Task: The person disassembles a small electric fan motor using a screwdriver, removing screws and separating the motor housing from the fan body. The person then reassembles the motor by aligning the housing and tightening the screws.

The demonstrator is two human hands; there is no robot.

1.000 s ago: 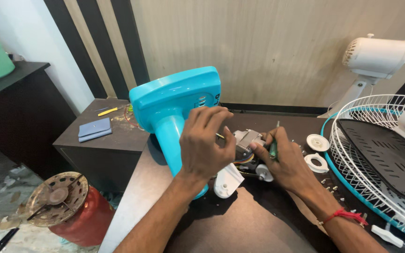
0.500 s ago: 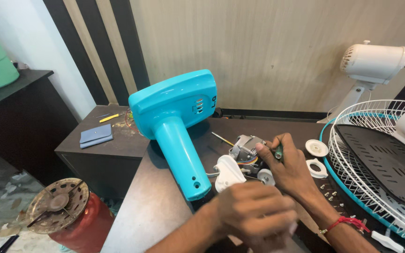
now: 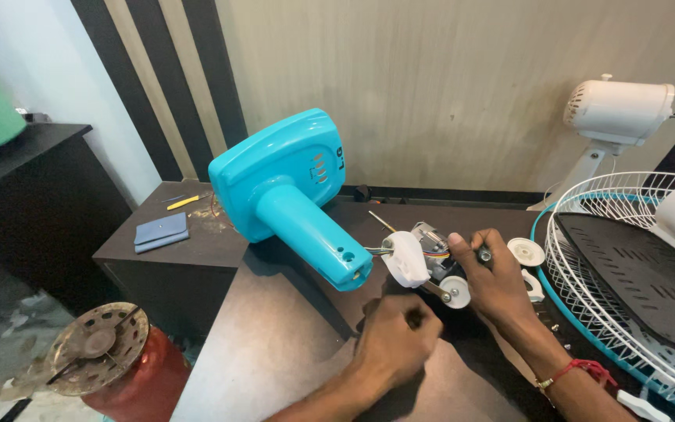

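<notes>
Dark workbench [image 3: 291, 344]: the exposed fan motor [image 3: 430, 258] lies just right of the turquoise fan stand [image 3: 291, 195]. Right hand [image 3: 494, 281] grips it; left hand [image 3: 396, 344] fisted nearby. Likely heavy, rigid; wiring fragile, hold the casing.

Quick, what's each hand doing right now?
Left hand: curled shut on the table; any contents cannot be told.
Right hand: closed on the fan motor assembly.
</notes>
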